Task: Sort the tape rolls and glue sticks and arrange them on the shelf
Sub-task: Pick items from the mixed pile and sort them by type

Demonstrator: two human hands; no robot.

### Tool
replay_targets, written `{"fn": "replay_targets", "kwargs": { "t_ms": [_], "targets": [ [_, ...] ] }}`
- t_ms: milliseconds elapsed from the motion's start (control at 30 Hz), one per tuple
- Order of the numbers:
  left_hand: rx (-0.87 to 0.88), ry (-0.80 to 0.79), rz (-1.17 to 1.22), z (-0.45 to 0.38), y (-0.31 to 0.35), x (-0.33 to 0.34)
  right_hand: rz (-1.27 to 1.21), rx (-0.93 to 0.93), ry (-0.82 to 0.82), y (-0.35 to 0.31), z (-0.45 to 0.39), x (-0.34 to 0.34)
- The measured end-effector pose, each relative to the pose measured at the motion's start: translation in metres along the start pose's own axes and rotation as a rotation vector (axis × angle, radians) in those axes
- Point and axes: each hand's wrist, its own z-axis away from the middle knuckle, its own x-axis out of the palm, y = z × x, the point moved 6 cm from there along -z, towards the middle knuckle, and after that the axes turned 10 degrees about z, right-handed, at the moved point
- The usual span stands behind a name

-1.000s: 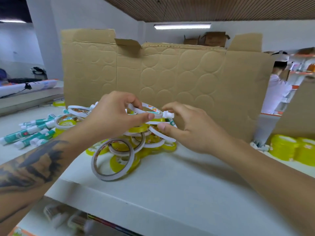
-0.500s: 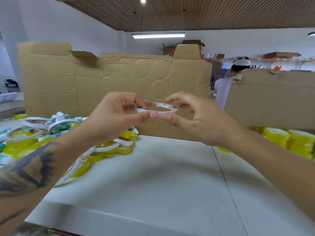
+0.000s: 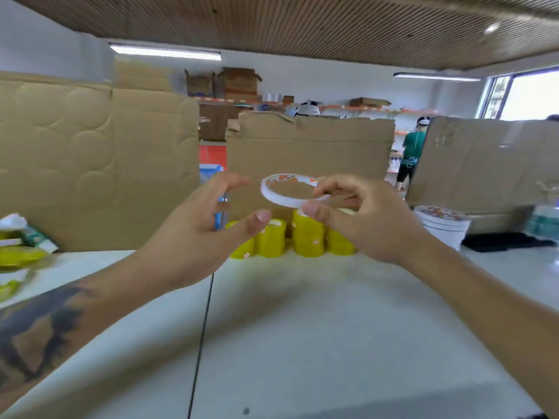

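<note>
Above the white shelf [image 3: 302, 313], head view: a thin white tape ring [image 3: 290, 190] is held aloft, lying nearly flat, its hole facing up. Right hand [image 3: 360, 220] pinches its right rim between thumb and curled fingers. Left hand [image 3: 196, 234] is just beside it, fingers spread and relaxed, holding nothing. Stacked yellow tape rolls [image 3: 290, 237] stand directly beyond and below, nearer the right hand; likely the drop zone. Ring: narrow, smooth, printed cardboard core. Creased cardboard sheets [image 3: 90, 164] back the shelf.
</note>
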Motion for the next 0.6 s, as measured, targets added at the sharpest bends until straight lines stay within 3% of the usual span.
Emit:
{"fn": "replay_targets", "kwargs": {
  "t_ms": [267,433,600],
  "targets": [
    [0.049,-0.411,-0.403,0.007,0.003,0.117,0.303,0.202,-0.045,0.122,0.011,-0.056],
    [-0.059,-0.621,-0.548,0.022,-0.018,0.146,0.295,0.321,0.095,0.182,0.020,-0.089],
    [-0.093,-0.654,-0.561,0.025,-0.023,0.146,0.257,0.424,0.118,0.226,0.035,-0.099]
  ]
}}
